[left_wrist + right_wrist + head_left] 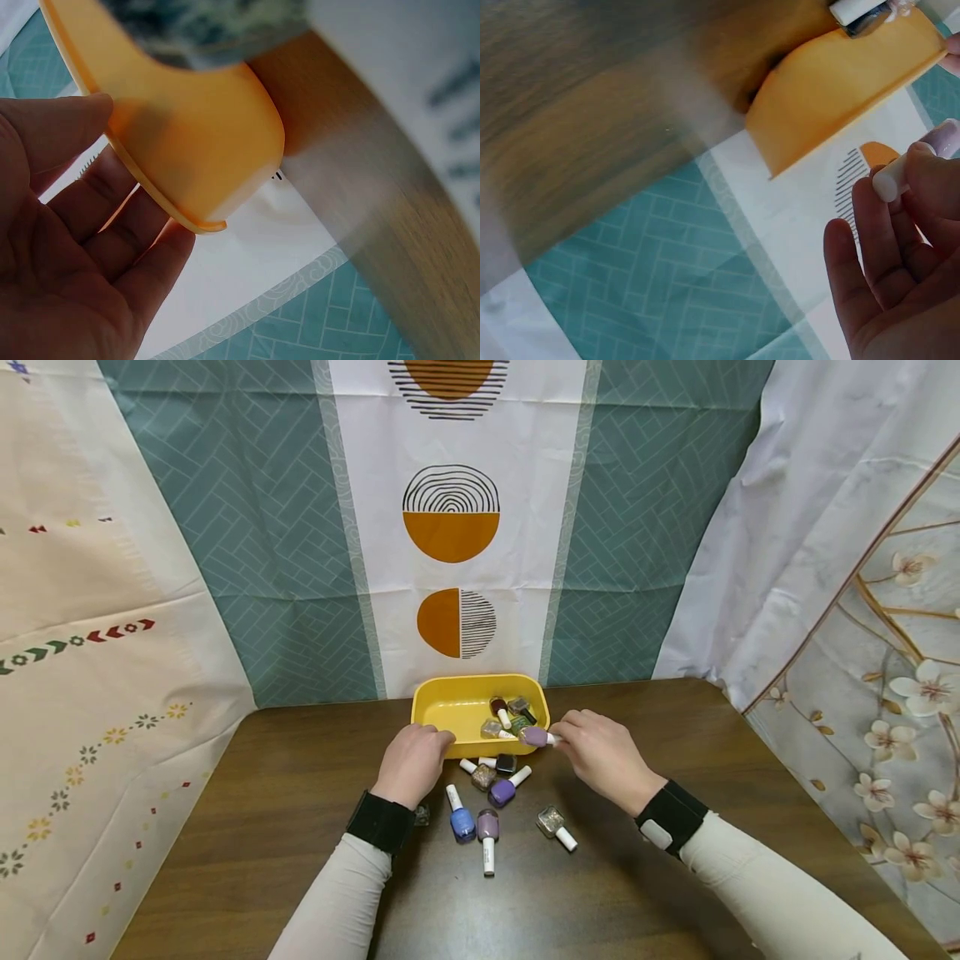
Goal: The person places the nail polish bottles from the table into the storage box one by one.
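Lilac nail polish bottle [536, 736] pinched by its white cap in right hand [604, 758], just over yellow tray's [442, 706] near right rim. Left hand [412, 762] gripping tray's near left rim. More polish bottles [487, 793] scattered on bench [300, 793] between both hands.

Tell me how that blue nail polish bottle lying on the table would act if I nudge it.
The blue bottle lies on its side on the smooth wooden table, so it would probably slide or pivot easily. Its bulbous body and narrow white cap suggest it may roll in a curve. It looks like glass, so likely breakable.
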Available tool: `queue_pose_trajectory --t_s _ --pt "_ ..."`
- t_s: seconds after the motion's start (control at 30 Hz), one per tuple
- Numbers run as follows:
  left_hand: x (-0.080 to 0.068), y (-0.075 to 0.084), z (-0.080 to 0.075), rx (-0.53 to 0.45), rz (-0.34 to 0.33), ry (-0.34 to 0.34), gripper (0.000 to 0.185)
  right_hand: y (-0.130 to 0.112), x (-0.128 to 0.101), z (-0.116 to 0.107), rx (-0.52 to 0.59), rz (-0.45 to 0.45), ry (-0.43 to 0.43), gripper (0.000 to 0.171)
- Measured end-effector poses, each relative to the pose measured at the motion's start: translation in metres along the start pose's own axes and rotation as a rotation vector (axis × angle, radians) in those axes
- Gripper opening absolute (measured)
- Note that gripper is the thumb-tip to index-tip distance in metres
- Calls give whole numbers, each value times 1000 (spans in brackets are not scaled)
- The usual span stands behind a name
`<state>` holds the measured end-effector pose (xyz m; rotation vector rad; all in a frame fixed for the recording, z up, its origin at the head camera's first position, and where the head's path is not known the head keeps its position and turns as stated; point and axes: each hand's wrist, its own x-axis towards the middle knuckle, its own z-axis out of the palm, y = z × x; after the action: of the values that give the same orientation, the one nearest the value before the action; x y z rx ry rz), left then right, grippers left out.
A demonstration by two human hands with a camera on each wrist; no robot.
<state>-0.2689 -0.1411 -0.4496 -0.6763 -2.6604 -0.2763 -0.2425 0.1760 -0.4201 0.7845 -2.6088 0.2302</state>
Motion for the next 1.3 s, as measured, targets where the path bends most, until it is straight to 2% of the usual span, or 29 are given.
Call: queue_pose_trajectory --t_s 0.7,1.07,1.3 --pt "0 0 0 -10 -5 -3 5 -16 34 11 -21 22 10 15" --pt "-2 0 1 -13 -13 4 6 -10 57 27 -35 77 -25 16" --pt "0 0 0 -25 -19 -8 4 -11 71 38 -70 132 -86 13"
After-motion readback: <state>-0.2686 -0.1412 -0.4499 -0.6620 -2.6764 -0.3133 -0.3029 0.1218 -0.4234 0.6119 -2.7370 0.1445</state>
